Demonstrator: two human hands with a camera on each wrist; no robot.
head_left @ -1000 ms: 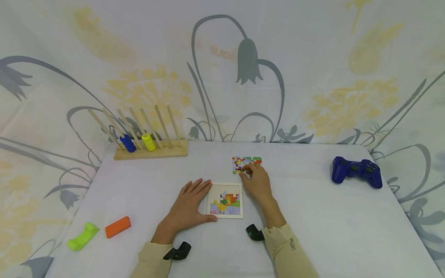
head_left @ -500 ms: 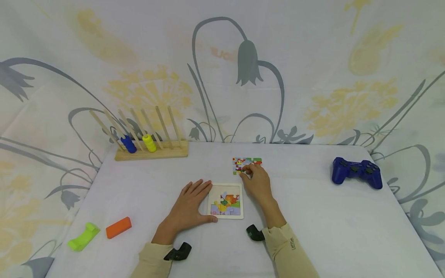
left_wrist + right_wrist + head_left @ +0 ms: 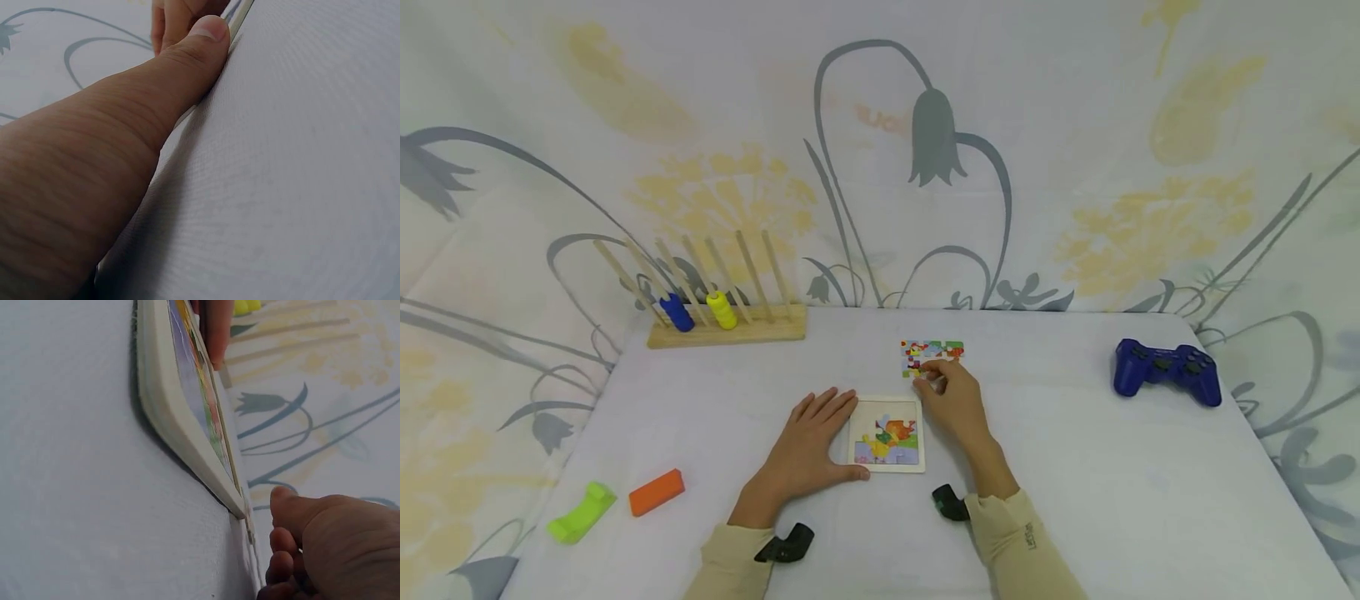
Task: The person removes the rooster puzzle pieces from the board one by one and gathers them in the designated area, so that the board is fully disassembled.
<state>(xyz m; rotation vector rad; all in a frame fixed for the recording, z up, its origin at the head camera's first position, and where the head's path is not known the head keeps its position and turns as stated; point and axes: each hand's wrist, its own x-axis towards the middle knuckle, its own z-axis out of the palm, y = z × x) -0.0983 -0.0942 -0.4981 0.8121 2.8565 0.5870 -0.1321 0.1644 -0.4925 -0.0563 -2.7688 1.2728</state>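
A white-framed jigsaw puzzle tray (image 3: 886, 469) lies in front of the person. Joined pieces (image 3: 891, 442) showing a yellow and orange cartoon picture fill its lower part, and its upper part is bare. My left hand (image 3: 801, 454) lies flat with spread fingers along the tray's left side, fingertips at the top left corner and thumb at the bottom edge. Beyond the tray, my right hand (image 3: 955, 404) has curled fingers at the lower edge of a group of colourful puzzle pieces (image 3: 932, 347). I cannot tell whether a piece is between its thumb and index finger.
A wooden peg rack (image 3: 730, 333) with blue rings (image 3: 676, 312) and yellow rings (image 3: 722, 309) stands at the back left. Front left lie a green block (image 3: 582, 512) and an orange block (image 3: 657, 492). A blue game controller (image 3: 1167, 372) lies far right.
My right hand's fingertips have shifted slightly towards the person at the loose pieces, and its index finger has lowered a little. The left hand and the tray stay in place.
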